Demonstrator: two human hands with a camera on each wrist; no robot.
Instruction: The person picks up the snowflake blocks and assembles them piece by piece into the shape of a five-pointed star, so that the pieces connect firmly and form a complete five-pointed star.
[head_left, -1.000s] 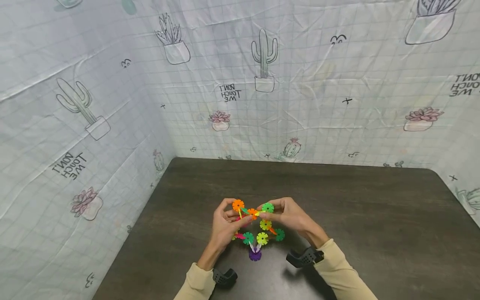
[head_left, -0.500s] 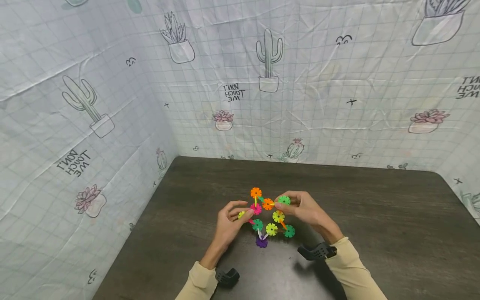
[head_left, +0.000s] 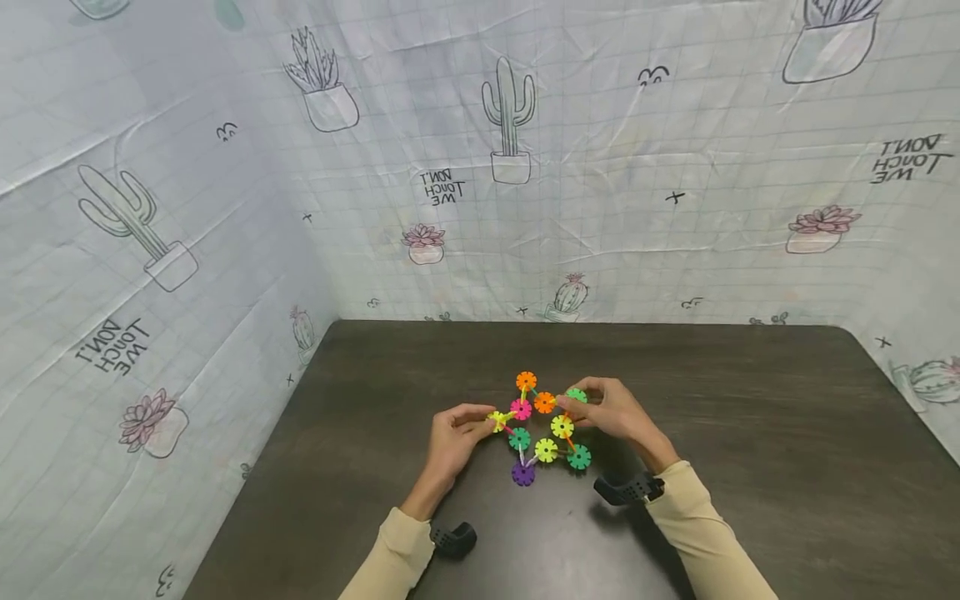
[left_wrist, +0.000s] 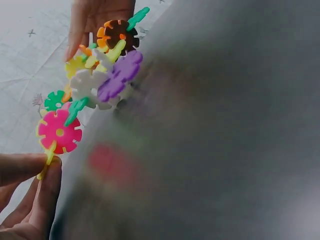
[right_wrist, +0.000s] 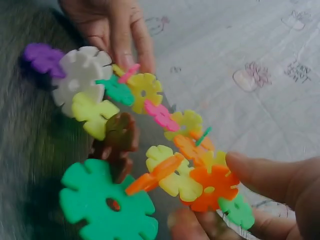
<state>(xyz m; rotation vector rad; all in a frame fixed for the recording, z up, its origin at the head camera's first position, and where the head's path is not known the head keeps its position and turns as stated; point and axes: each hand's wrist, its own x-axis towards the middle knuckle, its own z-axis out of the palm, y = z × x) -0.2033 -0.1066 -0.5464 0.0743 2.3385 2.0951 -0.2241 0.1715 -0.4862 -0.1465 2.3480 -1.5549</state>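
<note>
A star-shaped ring of interlocking flower discs in many colours is held between both hands, apparently above the tabletop. My left hand pinches a yellow disc at the ring's left point, thumb against fingers. That pinch also shows in the left wrist view, just below a pink disc. At the ring's upper right, my right hand grips beside an orange disc and a light green disc. A purple disc forms the near point, and another orange disc the far one.
The dark wooden table extends around both hands. A white cloth printed with cacti hangs behind it and along the sides. Each wrist wears a black strap device.
My left hand has left the ring's upper part and now pinches the yellow disc at its left point. The ring sits farther from me; my right hand keeps its grip.
</note>
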